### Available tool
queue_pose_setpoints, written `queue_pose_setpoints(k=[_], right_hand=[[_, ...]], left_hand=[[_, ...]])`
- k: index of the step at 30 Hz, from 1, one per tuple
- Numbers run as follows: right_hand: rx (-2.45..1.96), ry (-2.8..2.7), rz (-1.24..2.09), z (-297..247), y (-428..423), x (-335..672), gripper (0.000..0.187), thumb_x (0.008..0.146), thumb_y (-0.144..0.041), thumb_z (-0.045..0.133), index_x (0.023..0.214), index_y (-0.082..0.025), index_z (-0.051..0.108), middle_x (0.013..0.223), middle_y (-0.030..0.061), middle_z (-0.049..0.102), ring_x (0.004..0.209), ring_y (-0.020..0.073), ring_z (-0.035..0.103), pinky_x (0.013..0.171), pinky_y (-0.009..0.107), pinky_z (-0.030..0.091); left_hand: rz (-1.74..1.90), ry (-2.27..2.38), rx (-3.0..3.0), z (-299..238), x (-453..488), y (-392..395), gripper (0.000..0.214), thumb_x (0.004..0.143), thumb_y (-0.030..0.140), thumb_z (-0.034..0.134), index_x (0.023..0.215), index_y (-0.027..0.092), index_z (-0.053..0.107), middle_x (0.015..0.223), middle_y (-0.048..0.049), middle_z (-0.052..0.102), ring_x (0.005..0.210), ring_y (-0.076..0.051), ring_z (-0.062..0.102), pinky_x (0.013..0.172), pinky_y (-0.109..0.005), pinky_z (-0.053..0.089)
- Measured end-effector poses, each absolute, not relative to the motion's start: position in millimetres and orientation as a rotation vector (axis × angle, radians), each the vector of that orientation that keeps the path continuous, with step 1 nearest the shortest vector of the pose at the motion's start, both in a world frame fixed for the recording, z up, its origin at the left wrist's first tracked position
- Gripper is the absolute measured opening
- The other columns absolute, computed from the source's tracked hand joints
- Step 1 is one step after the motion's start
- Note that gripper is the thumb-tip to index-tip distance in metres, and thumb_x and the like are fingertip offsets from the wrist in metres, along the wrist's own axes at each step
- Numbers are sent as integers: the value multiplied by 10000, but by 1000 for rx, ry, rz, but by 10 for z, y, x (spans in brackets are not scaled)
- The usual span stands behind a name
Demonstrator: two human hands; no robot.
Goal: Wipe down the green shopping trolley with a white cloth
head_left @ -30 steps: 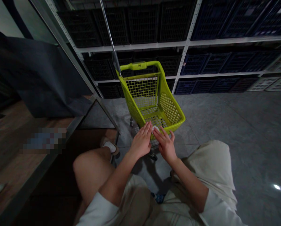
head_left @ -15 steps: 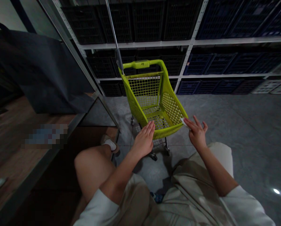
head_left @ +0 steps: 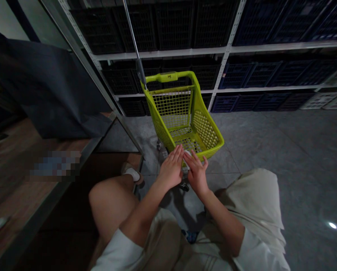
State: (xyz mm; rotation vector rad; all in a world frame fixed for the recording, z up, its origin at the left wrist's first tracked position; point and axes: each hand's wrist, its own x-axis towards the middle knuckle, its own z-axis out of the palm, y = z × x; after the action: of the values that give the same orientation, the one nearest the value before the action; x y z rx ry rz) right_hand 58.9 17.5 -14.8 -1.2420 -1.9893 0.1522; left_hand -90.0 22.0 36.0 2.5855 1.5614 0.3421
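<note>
In front of my knees stands a small lime-green shopping cart (head_left: 208,152) with a lattice basket. My left hand (head_left: 170,169) is on the near left corner of its rim, fingers laid over the edge and the thumb hidden. Pressed under the fingertips of my right hand (head_left: 197,173) is a small white wipe (head_left: 187,154), which touches the near rim close beside the left hand. The wipe is partly covered by the fingers, and its exact material is too dim to tell.
A metal pole (head_left: 132,30) rises from the cart's far left corner. Shelves of dark crates (head_left: 174,26) and blue crates (head_left: 266,73) line the back. On the left, a wooden-topped bench (head_left: 16,192) carries a dark bag (head_left: 64,90). Grey floor (head_left: 284,146) extends right.
My right hand has moved left with the white wipe, from the cart's near right corner along the front rim to beside my left hand. The left hand has stayed in place.
</note>
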Motion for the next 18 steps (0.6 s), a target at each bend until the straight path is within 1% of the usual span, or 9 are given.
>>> queue_pose_setpoints(k=[3, 5, 8, 11, 13, 16, 18], right_hand=[[-1220, -2116, 46, -126, 199, 770, 751, 749, -5, 423, 1433, -305, 497, 1452, 2, 583, 1497, 235, 316, 1191, 540, 41], [-1205, -2176, -25, -131, 254, 991, 741, 759, -14, 429, 1431, -317, 500, 1454, -8, 580, 1501, 237, 304, 1193, 546, 39], [-1242, -2172, -115, -174, 419, 1421, 710, 768, -30, 435, 1412, -316, 522, 1431, -12, 602, 1485, 233, 338, 1194, 546, 68], [-1351, -2071, -226, -236, 676, 1873, 676, 771, -48, 438, 1384, -307, 555, 1393, -1, 635, 1451, 240, 396, 1178, 551, 129], [-1429, -1985, -282, -267, 842, 2090, 648, 770, -59, 438, 1350, -306, 589, 1366, 4, 655, 1442, 249, 409, 1158, 561, 171], [-1503, -1883, -292, -298, 959, 2162, 606, 773, -71, 430, 1298, -298, 630, 1337, 12, 675, 1441, 255, 410, 1141, 573, 199], [-1537, -1828, -279, -315, 918, 2045, 598, 785, -76, 417, 1305, -287, 625, 1344, 25, 670, 1439, 256, 415, 1138, 573, 204]], left_hand=[[300, 1553, 2601, 386, -911, 211, 881, 756, 120, 585, 1536, 16, 188, 1676, -193, 126, 1560, -269, 84, 1273, -419, 191], [287, 1549, 2612, 396, -908, 208, 877, 772, 144, 589, 1539, 18, 183, 1677, -187, 124, 1559, -270, 92, 1270, -418, 199], [298, 1542, 2618, 390, -895, 211, 865, 786, 159, 584, 1542, 31, 184, 1675, -184, 140, 1557, -273, 110, 1265, -423, 213], [321, 1525, 2616, 371, -885, 222, 866, 779, 151, 579, 1542, 57, 181, 1672, -185, 158, 1554, -279, 126, 1258, -437, 224], [325, 1519, 2619, 360, -880, 230, 875, 776, 148, 575, 1544, 63, 165, 1673, -186, 150, 1554, -279, 117, 1256, -442, 226], [304, 1526, 2620, 354, -876, 239, 883, 777, 157, 579, 1543, 49, 154, 1675, -193, 129, 1557, -277, 95, 1259, -436, 216], [295, 1525, 2618, 356, -879, 239, 898, 769, 163, 594, 1544, 48, 154, 1676, -193, 122, 1557, -283, 91, 1261, -435, 213]])
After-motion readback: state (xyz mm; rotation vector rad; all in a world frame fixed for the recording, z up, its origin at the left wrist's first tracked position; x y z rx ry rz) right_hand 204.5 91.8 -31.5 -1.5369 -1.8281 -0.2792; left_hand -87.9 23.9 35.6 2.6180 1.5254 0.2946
